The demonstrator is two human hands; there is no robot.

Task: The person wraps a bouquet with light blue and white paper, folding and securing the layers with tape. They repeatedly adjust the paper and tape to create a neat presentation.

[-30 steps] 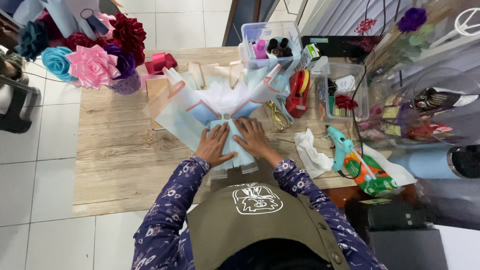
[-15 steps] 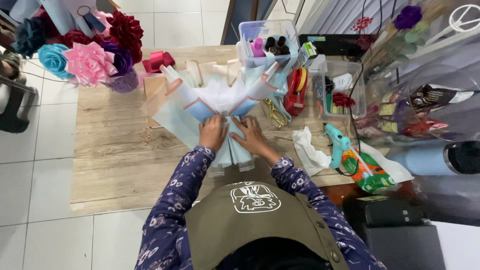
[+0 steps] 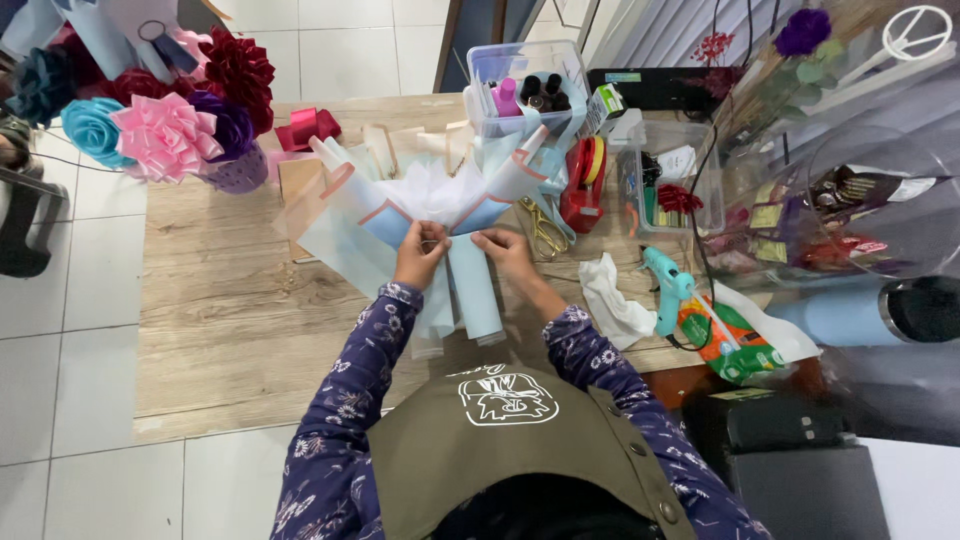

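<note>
left hand (image 3: 418,255): up off the flat lower wrap, now pinching at the neck of the pale blue paper bouquet (image 3: 440,215) | right hand (image 3: 505,250): drawn in from the side to the same neck, fingertips nearly meeting the left | bouquet: gathered tighter, stem part rolled narrow, fan lifted toward the box

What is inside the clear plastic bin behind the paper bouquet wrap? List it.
In the clear plastic bin, a pink bottle and several dark round caps show. Pale paper tips of the bouquet wrap cover its lower front; deeper contents are hidden.
</note>
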